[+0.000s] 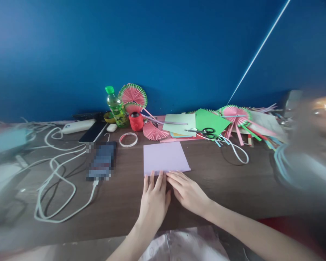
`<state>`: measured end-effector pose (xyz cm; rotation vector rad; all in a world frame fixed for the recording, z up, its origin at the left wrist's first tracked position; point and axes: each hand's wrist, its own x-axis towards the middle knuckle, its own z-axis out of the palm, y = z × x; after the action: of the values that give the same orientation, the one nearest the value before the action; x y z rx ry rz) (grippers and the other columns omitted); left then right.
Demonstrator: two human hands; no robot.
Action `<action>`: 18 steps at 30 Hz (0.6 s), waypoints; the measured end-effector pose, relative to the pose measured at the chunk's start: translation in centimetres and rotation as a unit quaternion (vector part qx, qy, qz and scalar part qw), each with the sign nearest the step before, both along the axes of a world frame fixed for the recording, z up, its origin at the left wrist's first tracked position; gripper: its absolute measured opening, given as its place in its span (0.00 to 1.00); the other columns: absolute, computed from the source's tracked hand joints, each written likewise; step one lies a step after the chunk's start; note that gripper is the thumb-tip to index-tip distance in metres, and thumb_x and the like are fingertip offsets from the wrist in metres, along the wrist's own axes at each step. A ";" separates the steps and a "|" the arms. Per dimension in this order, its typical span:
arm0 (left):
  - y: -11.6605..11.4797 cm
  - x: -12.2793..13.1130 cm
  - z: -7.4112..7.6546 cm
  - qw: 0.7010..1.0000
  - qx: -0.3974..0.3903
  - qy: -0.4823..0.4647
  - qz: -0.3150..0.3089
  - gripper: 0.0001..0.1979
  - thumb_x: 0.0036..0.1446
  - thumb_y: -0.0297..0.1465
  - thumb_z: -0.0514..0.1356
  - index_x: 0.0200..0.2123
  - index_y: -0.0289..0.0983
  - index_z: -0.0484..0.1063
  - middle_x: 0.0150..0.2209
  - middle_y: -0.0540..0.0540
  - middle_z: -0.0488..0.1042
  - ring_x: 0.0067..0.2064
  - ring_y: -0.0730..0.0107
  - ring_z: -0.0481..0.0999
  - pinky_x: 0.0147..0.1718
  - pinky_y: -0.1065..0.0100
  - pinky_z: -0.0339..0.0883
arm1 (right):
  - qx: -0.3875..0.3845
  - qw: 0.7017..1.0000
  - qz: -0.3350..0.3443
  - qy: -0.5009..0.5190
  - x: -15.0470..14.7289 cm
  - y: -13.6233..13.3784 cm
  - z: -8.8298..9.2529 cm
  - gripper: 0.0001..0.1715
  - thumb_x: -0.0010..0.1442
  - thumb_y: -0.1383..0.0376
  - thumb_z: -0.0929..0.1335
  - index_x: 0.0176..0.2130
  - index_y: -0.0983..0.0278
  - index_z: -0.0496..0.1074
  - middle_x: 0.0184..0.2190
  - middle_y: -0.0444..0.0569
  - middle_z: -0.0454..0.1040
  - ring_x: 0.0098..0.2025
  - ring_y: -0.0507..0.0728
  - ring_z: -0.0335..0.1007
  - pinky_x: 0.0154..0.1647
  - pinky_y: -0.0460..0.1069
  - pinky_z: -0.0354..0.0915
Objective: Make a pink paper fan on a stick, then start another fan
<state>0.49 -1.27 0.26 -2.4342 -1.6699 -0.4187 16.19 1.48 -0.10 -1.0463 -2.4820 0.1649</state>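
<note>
A sheet of lilac paper (pixel 164 156) lies on the dark wooden table, its near edge turned up in a narrow fold or roll. My left hand (pixel 154 195) rests flat with fingers stretched onto the left part of that near edge. Beside it, my right hand (pixel 186 188) lies with its fingers extended over the middle of the same edge, pointing left. The fingertips of both hands nearly meet there. Neither hand grips the sheet; they press on it from above.
Behind the paper are pink folded paper fans (pixel 155 131), a roll of tape (pixel 128 139), a green-capped bottle (pixel 116 108), and black-handled scissors (pixel 208 132) on green paper (pixel 212 121). A phone (pixel 101 161) with a looping white cable (pixel 70 215) lies at left.
</note>
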 end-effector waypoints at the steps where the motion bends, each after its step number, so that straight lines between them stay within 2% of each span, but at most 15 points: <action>1: -0.1 0.1 0.2 1.000 -0.007 0.000 0.012 0.21 0.58 0.31 0.48 0.54 0.36 0.64 0.56 0.46 0.66 0.57 0.48 0.62 0.55 0.47 0.55 | -0.007 1.000 0.001 -0.002 0.1 0.1 0.1 0.24 0.58 0.73 0.58 0.53 0.69 0.64 0.53 0.54 0.67 0.57 0.57 0.60 0.60 0.55 0.57; 4: -0.3 0.1 0.7 0.999 -0.028 0.001 0.039 0.21 0.59 0.33 0.48 0.56 0.39 0.63 0.56 0.48 0.65 0.57 0.43 0.60 0.53 0.39 0.52 | -0.024 1.000 0.011 -0.002 0.3 0.2 0.2 0.24 0.59 0.74 0.57 0.54 0.69 0.63 0.54 0.53 0.66 0.57 0.56 0.59 0.61 0.55 0.55; 7: -0.4 0.0 1.0 0.998 -0.050 0.000 0.042 0.22 0.60 0.35 0.47 0.57 0.41 0.61 0.57 0.49 0.63 0.58 0.43 0.59 0.53 0.36 0.50 | -0.036 0.999 0.026 0.003 0.6 0.4 0.4 0.24 0.60 0.72 0.57 0.55 0.67 0.61 0.55 0.52 0.65 0.58 0.55 0.58 0.61 0.56 0.55; 13: -0.5 -0.4 1.1 0.997 -0.072 -0.001 0.039 0.22 0.61 0.37 0.46 0.58 0.43 0.59 0.58 0.49 0.62 0.59 0.46 0.58 0.53 0.36 0.49 | -0.039 0.999 0.018 0.010 1.5 0.7 0.6 0.22 0.61 0.69 0.58 0.55 0.64 0.62 0.55 0.50 0.66 0.57 0.54 0.61 0.60 0.54 0.58; 18: -0.6 -0.7 1.0 0.998 -0.057 0.012 0.032 0.22 0.60 0.35 0.47 0.58 0.42 0.58 0.58 0.48 0.63 0.59 0.48 0.59 0.53 0.37 0.51 | -0.014 0.999 -0.031 0.012 4.4 1.5 0.4 0.19 0.63 0.69 0.57 0.51 0.63 0.66 0.52 0.46 0.69 0.53 0.52 0.66 0.57 0.52 0.61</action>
<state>-0.19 -1.83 1.25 -2.4452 -1.8042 -0.2905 20.56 2.93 0.33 -1.1252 -2.4296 0.1933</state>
